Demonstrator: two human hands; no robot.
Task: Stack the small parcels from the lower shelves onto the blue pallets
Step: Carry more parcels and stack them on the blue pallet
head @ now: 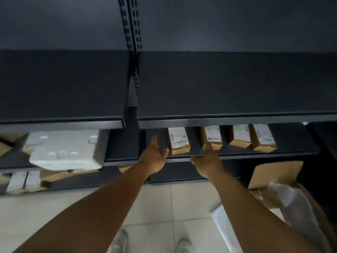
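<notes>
Several small brown parcels with white labels stand in a row on a dark lower shelf (291,152). The leftmost parcel (178,141) is between my two hands. My left hand (155,157) is stretched out just left of it, fingers straight, holding nothing. My right hand (207,159) is at the shelf's front edge, right of that parcel and just below the second parcel (212,136), fingers straight. Two more parcels (239,136) (263,138) stand further right. No blue pallet is in view.
An upper dark shelf (218,84) overhangs the parcels. To the left, a white foam block (65,148) lies on the shelf above more boxes (23,180). A brown carton (275,177) and white plastic wrap (288,201) stand on the tiled floor at right.
</notes>
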